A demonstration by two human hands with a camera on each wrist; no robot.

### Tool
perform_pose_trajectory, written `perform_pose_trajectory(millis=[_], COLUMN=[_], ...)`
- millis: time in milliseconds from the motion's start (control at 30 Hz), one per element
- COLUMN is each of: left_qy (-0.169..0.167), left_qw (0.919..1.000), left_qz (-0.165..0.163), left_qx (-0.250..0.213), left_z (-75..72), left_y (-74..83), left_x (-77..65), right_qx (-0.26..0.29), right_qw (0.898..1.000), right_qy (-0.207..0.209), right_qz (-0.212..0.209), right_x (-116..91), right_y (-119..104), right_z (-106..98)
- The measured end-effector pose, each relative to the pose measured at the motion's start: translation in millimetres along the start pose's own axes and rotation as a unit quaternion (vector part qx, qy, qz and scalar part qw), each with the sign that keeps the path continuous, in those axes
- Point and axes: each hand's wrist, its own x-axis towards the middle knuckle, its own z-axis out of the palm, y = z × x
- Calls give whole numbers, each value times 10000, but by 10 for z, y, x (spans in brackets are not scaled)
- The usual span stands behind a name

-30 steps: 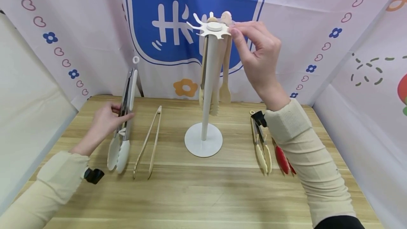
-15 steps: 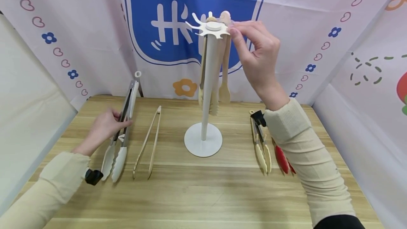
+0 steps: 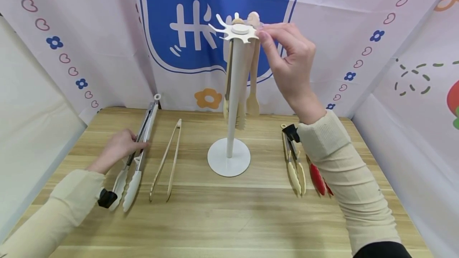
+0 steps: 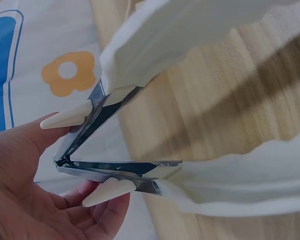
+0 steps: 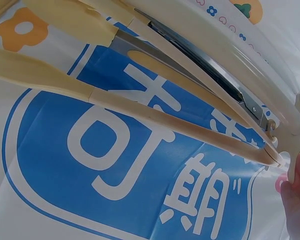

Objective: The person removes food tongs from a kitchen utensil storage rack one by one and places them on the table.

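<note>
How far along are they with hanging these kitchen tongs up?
Done: wooden utensils already hang on the white rack. In hand: the left hand grips steel tongs with white tips; the right hand touches the rack's top. Left: bamboo tongs, cream-tipped tongs and red-tipped tongs lie on the wooden table.

White-tipped steel tongs [image 3: 138, 152] lying on table, apparently slightly open
</note>
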Motion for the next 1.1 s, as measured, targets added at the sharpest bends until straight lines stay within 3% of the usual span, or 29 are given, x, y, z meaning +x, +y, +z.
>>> perform_pose_trajectory(millis=[333,1100], left_qy=[-323,-518], left_qw=[9992,9980], left_qz=[-77,-224], left_qx=[216,281], left_z=[97,286], left_y=[-69,-146], left_x=[59,148], right_qx=[75,68], right_qw=[10000,10000], right_qy=[19,42], right_qz=[11,-54], right_x=[4,6], right_y=[2,5], right_z=[1,2])
